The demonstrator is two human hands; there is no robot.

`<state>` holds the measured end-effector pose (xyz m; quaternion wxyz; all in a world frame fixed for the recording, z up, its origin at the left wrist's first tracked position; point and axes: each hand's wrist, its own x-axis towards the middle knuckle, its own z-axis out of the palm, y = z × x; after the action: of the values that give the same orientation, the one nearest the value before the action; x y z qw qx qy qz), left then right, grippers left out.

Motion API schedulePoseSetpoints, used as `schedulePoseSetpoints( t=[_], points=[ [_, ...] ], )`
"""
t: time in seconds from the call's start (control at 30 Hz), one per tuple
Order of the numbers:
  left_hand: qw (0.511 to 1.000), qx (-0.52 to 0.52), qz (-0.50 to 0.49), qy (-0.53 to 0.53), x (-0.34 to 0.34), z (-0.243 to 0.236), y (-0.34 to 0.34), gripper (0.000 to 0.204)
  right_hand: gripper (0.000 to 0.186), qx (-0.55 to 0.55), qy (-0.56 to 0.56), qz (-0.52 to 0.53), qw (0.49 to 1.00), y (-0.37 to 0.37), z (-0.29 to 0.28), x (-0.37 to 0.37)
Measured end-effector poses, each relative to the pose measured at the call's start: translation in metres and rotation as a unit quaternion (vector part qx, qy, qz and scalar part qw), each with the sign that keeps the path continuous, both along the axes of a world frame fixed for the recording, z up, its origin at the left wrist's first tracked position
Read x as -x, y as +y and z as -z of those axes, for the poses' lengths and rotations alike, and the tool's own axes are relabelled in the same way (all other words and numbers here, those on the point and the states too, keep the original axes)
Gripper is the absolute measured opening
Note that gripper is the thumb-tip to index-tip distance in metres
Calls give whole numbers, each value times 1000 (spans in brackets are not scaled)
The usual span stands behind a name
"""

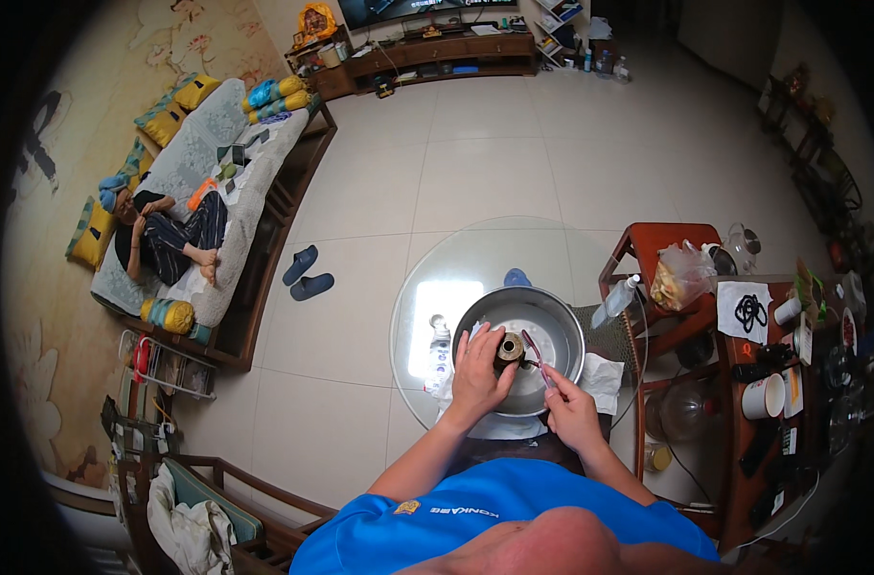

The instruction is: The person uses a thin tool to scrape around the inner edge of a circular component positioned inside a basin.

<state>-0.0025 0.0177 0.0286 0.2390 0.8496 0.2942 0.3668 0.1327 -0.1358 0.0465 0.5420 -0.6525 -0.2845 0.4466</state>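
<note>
Over a round metal basin (577, 369), my left hand (477, 379) is closed around a small, dark brass-coloured metal vessel (511, 349) with a round opening facing up. My right hand (573, 414) grips a toothbrush (533, 347) with a pinkish-purple handle. Its head is beside the vessel, at the right; whether the bristles touch the metal I cannot tell. Whitish liquid seems to cover the basin's floor. The basin stands on a round glass table (410, 335). My left fingertips on the vessel's far side are partly hidden.
Left of the basin is a clear bottle (439, 337); at its right lie white paper (605, 381) and a clear bottle with a white top (616, 301). A red-brown stool (662, 233) carries a plastic bag (684, 273). Farther left, a person (173, 230) sits on a sofa (269, 163) near blue slippers (308, 278).
</note>
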Motion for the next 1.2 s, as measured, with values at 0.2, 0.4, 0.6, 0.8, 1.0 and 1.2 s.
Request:
schedulePoseSetpoints(
  t=[0.2,0.4,0.6,0.8,1.0,1.2],
  points=[
    [1000,8,21,7,1,-3,1,63,43,-4,-4,-25,1000,-2,4,-3],
    [1000,9,24,0,1,-4,1,63,44,3,2,-26,1000,-2,7,-3],
    [1000,-2,-22,-10,0,-1,-2,62,43,-14,25,-15,999,-1,11,-2],
    [1000,-5,-15,-4,-1,5,1,62,41,-24,35,16,999,0,7,0],
    [1000,5,14,9,0,1,2,61,43,-7,20,9,1000,0,14,-2],
    [999,9,32,31,1,1,4,62,44,-6,-9,-7,1000,0,18,-4]
  ],
)
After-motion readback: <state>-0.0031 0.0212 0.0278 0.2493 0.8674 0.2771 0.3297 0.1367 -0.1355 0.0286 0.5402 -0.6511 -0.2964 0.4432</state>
